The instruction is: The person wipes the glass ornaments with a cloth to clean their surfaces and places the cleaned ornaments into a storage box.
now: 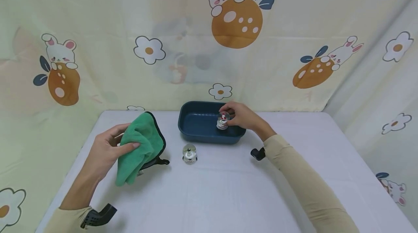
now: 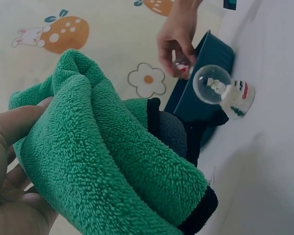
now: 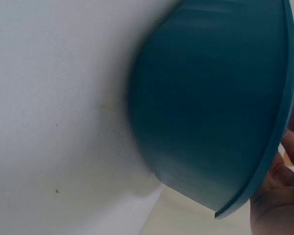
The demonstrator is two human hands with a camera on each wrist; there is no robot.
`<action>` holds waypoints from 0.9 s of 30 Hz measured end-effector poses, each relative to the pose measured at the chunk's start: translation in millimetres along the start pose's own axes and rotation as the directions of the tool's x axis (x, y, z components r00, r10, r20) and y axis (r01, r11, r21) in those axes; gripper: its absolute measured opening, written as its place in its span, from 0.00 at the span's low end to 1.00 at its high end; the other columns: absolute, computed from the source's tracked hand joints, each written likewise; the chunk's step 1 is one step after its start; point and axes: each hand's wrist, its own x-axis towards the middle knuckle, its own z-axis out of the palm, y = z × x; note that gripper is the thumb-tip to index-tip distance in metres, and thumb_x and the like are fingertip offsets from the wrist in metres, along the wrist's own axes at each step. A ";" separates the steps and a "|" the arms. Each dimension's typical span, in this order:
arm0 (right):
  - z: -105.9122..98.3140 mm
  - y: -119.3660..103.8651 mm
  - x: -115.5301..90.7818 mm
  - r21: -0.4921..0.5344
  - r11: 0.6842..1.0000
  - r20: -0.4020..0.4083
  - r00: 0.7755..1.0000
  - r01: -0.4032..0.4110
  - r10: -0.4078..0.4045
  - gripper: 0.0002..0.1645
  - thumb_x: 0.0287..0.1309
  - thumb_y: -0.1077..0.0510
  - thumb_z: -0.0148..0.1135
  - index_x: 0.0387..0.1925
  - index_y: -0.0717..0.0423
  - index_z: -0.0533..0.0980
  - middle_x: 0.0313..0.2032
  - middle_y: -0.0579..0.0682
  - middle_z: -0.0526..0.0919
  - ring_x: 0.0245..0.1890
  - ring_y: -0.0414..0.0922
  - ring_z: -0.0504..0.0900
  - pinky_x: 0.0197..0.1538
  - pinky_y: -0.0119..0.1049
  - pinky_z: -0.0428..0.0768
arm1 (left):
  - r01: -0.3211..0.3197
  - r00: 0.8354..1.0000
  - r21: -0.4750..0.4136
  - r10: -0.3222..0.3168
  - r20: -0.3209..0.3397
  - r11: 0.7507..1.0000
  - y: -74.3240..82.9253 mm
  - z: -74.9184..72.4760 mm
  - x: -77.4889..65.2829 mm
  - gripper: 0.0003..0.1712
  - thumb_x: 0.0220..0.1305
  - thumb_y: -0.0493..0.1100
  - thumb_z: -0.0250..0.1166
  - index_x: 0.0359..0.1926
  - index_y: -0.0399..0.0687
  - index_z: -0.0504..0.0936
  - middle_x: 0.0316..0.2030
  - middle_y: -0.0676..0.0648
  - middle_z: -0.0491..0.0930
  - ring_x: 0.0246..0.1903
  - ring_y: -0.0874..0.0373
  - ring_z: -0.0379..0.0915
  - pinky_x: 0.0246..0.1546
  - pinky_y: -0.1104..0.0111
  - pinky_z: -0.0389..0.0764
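Observation:
A green towel (image 1: 139, 146) with black edging hangs folded in my left hand (image 1: 105, 149), pinched between thumb and fingers. My right hand (image 1: 244, 117) grips a small snow globe (image 1: 222, 121) with a red-and-white figure inside, at the right end of a dark blue tray (image 1: 209, 139). Whether that globe touches the tray floor I cannot tell. On the table in front of the tray stands a second snow globe (image 1: 189, 154); the left wrist view shows its clear dome and white base (image 2: 242, 98) upright. In the right wrist view the tray wall (image 3: 210, 103) hides the held globe.
A white cloth covers the table (image 1: 209, 196). Behind it hangs a pale curtain (image 1: 124, 77) printed with rabbits and flowers, close to the tray's far side. Black wrist mounts (image 1: 99, 216) jut from both sleeves.

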 end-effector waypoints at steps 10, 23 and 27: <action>7.2 -2.3 3.5 -0.198 0.978 0.009 0.998 -0.066 0.069 0.28 0.56 0.72 0.71 0.59 0.64 0.75 0.55 0.59 0.78 0.57 0.55 0.80 0.61 0.48 0.80 | 0.002 0.999 0.012 -0.002 -0.034 1.000 -0.8 -10.1 -2.4 0.31 0.62 0.37 0.73 0.67 0.44 0.77 0.57 0.58 0.78 0.52 0.60 0.76 0.44 0.73 0.84; 30.2 -56.0 -32.5 -0.082 0.954 0.015 0.958 0.287 -0.287 0.33 0.56 0.60 0.76 0.63 0.59 0.74 0.60 0.55 0.80 0.57 0.51 0.82 0.60 0.47 0.81 | -0.035 0.999 -0.010 0.035 -0.024 0.999 6.4 0.2 0.7 0.31 0.61 0.34 0.73 0.66 0.42 0.77 0.56 0.56 0.79 0.52 0.58 0.77 0.43 0.72 0.85; 49.2 -67.6 -39.2 0.019 0.956 0.074 0.953 0.293 -0.293 0.30 0.55 0.61 0.76 0.59 0.61 0.77 0.58 0.55 0.82 0.57 0.48 0.83 0.60 0.45 0.82 | -0.049 0.999 -0.022 0.049 -0.012 0.999 11.8 7.2 3.8 0.30 0.61 0.33 0.73 0.65 0.41 0.78 0.56 0.55 0.79 0.51 0.57 0.78 0.43 0.71 0.85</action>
